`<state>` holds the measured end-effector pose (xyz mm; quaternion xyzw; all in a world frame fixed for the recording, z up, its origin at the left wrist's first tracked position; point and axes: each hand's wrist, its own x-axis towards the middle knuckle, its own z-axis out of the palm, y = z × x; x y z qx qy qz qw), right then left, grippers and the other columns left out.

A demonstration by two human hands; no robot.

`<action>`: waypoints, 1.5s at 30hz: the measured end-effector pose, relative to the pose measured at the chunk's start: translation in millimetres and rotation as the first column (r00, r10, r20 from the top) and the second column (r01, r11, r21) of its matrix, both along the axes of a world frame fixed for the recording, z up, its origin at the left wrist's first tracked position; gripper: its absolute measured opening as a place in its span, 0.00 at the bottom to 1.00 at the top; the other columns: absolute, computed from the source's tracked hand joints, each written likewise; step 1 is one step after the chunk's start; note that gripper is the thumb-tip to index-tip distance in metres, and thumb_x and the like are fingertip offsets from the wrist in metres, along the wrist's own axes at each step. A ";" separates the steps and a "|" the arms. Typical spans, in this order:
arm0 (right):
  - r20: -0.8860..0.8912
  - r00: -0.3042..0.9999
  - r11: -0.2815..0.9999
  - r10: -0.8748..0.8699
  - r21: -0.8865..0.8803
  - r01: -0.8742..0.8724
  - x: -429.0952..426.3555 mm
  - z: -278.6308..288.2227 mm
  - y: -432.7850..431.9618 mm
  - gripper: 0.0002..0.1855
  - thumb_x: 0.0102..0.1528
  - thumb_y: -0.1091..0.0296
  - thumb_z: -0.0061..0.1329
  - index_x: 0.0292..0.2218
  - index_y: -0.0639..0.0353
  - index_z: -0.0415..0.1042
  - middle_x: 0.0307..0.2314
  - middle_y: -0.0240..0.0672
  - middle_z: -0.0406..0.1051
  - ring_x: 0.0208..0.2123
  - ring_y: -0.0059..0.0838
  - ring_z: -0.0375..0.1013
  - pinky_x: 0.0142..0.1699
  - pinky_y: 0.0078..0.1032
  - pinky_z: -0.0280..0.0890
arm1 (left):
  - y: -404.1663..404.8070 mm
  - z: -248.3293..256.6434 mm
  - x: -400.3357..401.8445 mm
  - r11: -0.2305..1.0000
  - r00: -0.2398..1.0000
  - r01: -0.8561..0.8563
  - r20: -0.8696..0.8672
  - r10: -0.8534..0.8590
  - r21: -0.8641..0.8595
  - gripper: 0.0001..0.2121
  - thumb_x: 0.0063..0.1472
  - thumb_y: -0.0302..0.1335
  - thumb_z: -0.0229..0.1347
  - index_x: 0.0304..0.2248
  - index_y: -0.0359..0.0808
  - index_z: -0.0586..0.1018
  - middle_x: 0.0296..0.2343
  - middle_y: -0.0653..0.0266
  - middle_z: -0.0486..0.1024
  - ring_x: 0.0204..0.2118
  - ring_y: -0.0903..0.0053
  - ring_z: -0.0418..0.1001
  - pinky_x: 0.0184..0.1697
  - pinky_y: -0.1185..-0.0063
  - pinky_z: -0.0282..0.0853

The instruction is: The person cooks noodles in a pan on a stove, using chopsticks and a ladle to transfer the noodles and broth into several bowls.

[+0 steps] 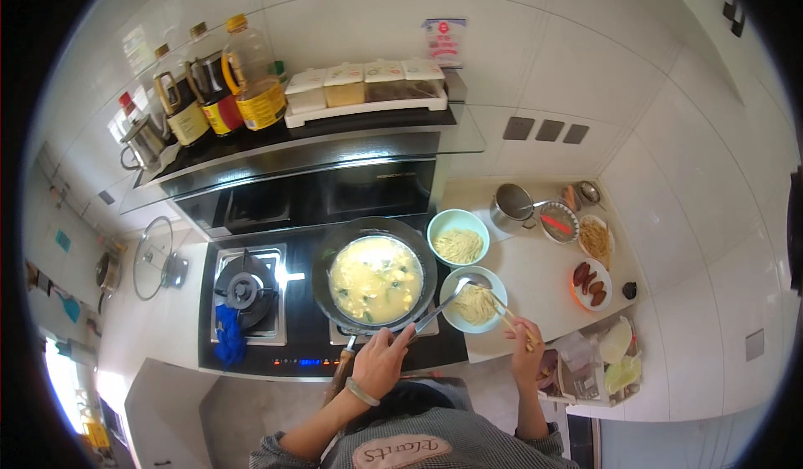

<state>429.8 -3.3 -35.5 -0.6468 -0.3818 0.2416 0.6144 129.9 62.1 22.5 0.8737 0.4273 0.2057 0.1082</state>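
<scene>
My left hand [380,361] grips the handle of a metal ladle [453,293], whose bowl rests over the near bowl of noodles [474,328]. In my right hand [526,350] are wooden chopsticks [500,309], their tips at the noodles [475,305] beside the ladle. A second pale green bowl [458,218] with noodles stands just behind. To the left, a dark wok [320,281] holds yellowish soup [375,281] with egg-like pieces and greens; its wooden handle [340,375] passes beside my left forearm.
A gas burner [243,287] with a blue cloth [230,337] is at left, a glass lid [154,258] beyond. Right: a steel pot [511,209], a plate of sausage-like food [591,284], a fried-looking dish [595,237]. Bottles [254,80] and a seasoning box [367,96] line the shelf.
</scene>
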 end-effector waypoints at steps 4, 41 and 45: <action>-0.195 0.981 0.996 -0.009 0.088 0.026 -8.7 13.7 12.4 0.15 0.65 0.66 0.38 0.42 0.70 0.70 0.35 0.41 0.73 0.33 0.29 0.76 0.40 0.23 0.70 | -8.3 13.8 -20.1 0.940 0.940 -0.027 0.311 0.140 -0.339 0.24 0.59 0.24 0.53 0.56 0.40 0.66 0.34 0.55 0.70 0.36 0.59 0.71 0.37 0.72 0.67; -0.934 0.291 0.900 0.206 0.065 -0.431 -86.0 -65.6 231.8 0.14 0.62 0.70 0.41 0.39 0.78 0.67 0.39 0.58 0.70 0.42 0.53 0.74 0.50 0.36 0.73 | -92.0 -15.8 -104.7 0.359 0.430 -0.002 0.323 0.843 -0.933 0.20 0.63 0.28 0.48 0.55 0.34 0.68 0.23 0.69 0.71 0.21 0.86 0.67 0.24 0.86 0.63; -0.924 0.297 0.890 0.242 0.089 -0.447 -78.5 -22.2 228.5 0.14 0.62 0.70 0.41 0.40 0.77 0.68 0.39 0.58 0.70 0.44 0.52 0.73 0.50 0.34 0.73 | -76.2 -18.7 -110.1 0.424 0.473 0.103 0.419 0.775 -0.900 0.20 0.65 0.28 0.44 0.56 0.34 0.67 0.20 0.75 0.67 0.19 0.91 0.63 0.21 0.90 0.59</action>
